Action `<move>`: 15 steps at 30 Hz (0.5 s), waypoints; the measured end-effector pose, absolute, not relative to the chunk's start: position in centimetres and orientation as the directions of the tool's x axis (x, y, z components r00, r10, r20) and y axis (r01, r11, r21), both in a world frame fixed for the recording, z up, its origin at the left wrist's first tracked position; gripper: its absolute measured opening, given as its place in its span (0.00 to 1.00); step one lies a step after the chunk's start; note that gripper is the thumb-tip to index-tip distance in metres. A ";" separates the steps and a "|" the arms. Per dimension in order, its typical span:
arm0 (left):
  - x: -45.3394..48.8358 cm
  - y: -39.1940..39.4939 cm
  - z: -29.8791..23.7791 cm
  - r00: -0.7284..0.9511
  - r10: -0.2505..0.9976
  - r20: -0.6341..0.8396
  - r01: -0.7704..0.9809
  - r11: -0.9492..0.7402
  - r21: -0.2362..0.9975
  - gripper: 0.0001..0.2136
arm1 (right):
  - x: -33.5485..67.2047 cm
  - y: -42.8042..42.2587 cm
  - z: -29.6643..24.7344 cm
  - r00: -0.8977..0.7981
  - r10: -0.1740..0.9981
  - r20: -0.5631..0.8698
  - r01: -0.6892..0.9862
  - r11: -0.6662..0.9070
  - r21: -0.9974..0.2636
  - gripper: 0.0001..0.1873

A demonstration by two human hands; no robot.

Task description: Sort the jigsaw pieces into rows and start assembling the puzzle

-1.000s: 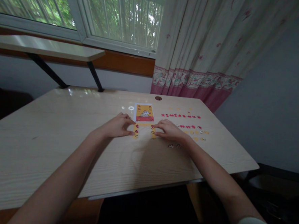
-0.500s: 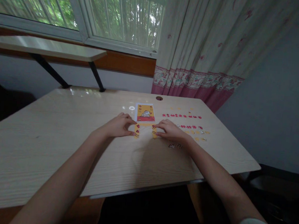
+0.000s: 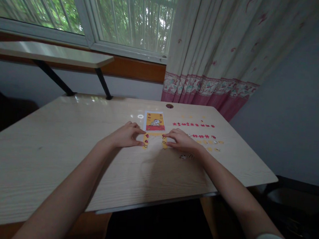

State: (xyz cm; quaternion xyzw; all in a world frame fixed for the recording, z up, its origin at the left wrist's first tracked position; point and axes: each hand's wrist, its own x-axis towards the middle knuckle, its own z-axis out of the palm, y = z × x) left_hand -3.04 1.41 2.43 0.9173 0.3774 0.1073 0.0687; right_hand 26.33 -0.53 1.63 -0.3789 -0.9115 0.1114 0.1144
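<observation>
A partly joined jigsaw puzzle border (image 3: 155, 134) lies flat on the table, with a yellow top strip and two side strips bearing small red and yellow drawings. Bare tabletop shows between the sides. My left hand (image 3: 126, 134) grips the left side, index finger near the upper corner and thumb lower down. On the right side, my right hand (image 3: 182, 139) grips in the same way with index finger and thumb. Just beyond the border lies a picture card (image 3: 155, 121) showing a white animal on yellow and red. My other fingers are curled in.
Right of the card are rows of loose red pieces (image 3: 193, 125), yellow pieces (image 3: 205, 141) and a few white-and-black pieces (image 3: 183, 157) near my right forearm. A raised shelf (image 3: 52, 53) stands at the table's back left, before a window. A curtain (image 3: 206, 57) hangs behind.
The view has tilted very slightly. Both hands stay at the sides of the puzzle border, and the pieces lie as before.
</observation>
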 end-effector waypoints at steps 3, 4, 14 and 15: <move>-3.1 1.4 2.4 0.687 0.712 0.147 0.681 -0.701 0.210 0.30 | 26.3 -0.5 1.6 -0.687 0.716 0.124 0.662 0.687 -0.299 0.22; -3.1 1.4 2.4 0.684 0.714 0.149 0.684 -0.699 0.211 0.30 | 26.3 -0.5 1.6 -0.687 0.716 0.123 0.662 0.687 -0.298 0.22; -3.1 1.4 2.6 0.692 0.707 0.149 0.683 -0.707 0.184 0.29 | 26.2 -0.7 1.8 -0.679 0.722 0.129 0.667 0.681 -0.301 0.22; -3.1 1.3 2.6 0.694 0.705 0.149 0.681 -0.709 0.182 0.29 | 26.1 -0.7 1.8 -0.677 0.725 0.126 0.671 0.678 -0.300 0.22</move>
